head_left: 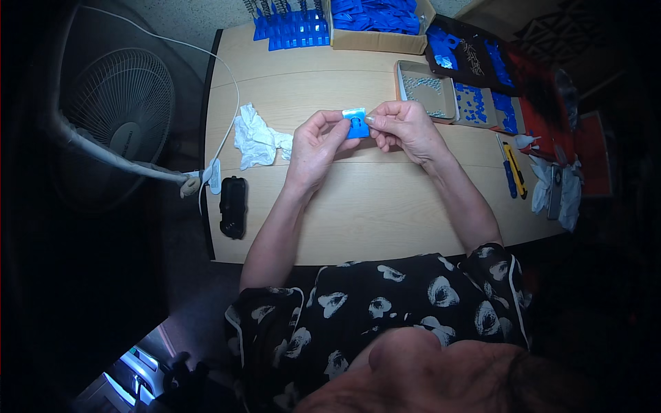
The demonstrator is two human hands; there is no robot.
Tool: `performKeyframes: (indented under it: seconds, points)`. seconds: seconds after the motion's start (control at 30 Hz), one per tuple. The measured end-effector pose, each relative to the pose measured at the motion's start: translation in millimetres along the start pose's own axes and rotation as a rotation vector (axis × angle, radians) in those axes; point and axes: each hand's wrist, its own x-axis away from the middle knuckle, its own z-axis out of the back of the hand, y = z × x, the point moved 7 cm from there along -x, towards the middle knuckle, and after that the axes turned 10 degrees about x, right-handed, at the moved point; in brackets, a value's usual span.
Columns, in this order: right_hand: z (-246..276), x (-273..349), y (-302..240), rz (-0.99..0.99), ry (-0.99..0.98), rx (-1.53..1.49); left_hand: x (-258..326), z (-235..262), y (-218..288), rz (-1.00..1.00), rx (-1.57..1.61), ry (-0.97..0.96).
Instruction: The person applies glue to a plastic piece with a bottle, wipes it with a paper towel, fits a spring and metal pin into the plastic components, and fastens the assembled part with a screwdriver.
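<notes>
Head view: left hand [318,141] pinches blue piece [357,129], right hand [405,129] pinched alongside.

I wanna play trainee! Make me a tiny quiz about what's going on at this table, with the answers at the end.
1. Pick one: what colour is the small piece that the left hand holds?
A) red
B) blue
C) yellow

2. True or false: the fan is to the left of the table.

3. Which lies closer to the table's left edge: the crumpled white sheet or the black case?

Key:
1. B, blue.
2. True.
3. The black case.
</notes>
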Motion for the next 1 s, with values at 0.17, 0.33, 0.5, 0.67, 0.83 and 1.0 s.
performKeyframes:
  seconds: [0.17, 0.33, 0.5, 0.67, 0.83, 1.0]
  points:
    - [-0.2, -3.9, 1.9, -0.017, 0.014, 0.008, -4.5, 2.4, -0.6, -0.007, -0.013, 0.001]
    - [-1.1, -0.4, -2.1, 0.028, 0.047, 0.070, -3.8, 2.3, 0.0, -0.011, -0.010, 0.010]
    - [-4.5, 5.3, -7.0, 0.077, 0.065, 0.107, -0.8, -2.9, 1.5, -0.063, -0.024, -0.018]
    - [-3.1, 10.3, -15.7, 0.144, 0.116, 0.183, 4.6, -8.5, 8.2, -0.131, -0.041, -0.056]
    - [-0.5, 9.8, -15.6, 0.138, 0.116, 0.241, 6.3, -12.4, 14.6, -0.180, -0.049, -0.097]
    - [-1.0, 6.6, -18.8, 0.117, 0.075, 0.166, 6.0, -9.5, 18.3, -0.152, -0.075, -0.064]
